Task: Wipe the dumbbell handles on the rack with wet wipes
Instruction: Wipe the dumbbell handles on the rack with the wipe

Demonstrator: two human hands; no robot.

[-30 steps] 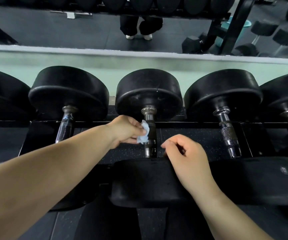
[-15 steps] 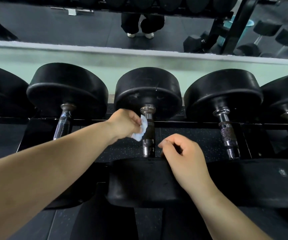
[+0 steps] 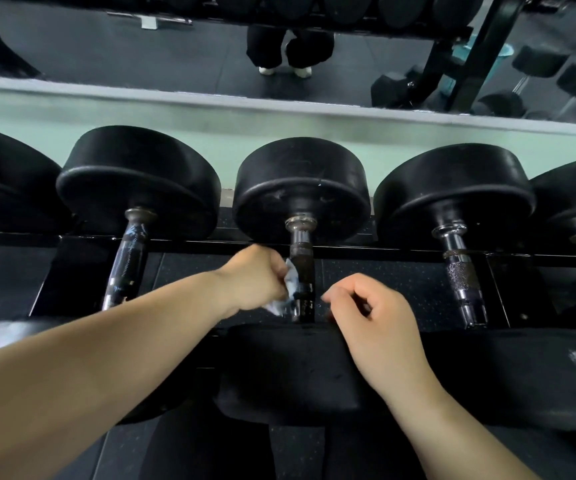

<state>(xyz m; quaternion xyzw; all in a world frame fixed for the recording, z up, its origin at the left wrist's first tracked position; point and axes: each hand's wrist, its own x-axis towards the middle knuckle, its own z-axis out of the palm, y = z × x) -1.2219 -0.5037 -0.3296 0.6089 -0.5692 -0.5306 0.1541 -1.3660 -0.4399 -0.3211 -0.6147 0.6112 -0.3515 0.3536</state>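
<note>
Several black round-headed dumbbells lie side by side on a black rack (image 3: 400,252). My left hand (image 3: 253,278) grips a crumpled white wet wipe (image 3: 288,289) and presses it against the left side of the middle dumbbell's metal handle (image 3: 302,268), near its lower half. My right hand (image 3: 373,317) rests on the near head of that same dumbbell (image 3: 279,375), fingers loosely curled and holding nothing, just right of the handle.
Neighbouring dumbbell handles stand to the left (image 3: 129,261) and right (image 3: 461,271). Behind the rack runs a pale green wall base and a mirror (image 3: 141,57) reflecting a person's legs, more dumbbells and a teal bucket (image 3: 480,64).
My left hand has slid the wipe down the handle toward me. The right hand has stayed on the near dumbbell head.
</note>
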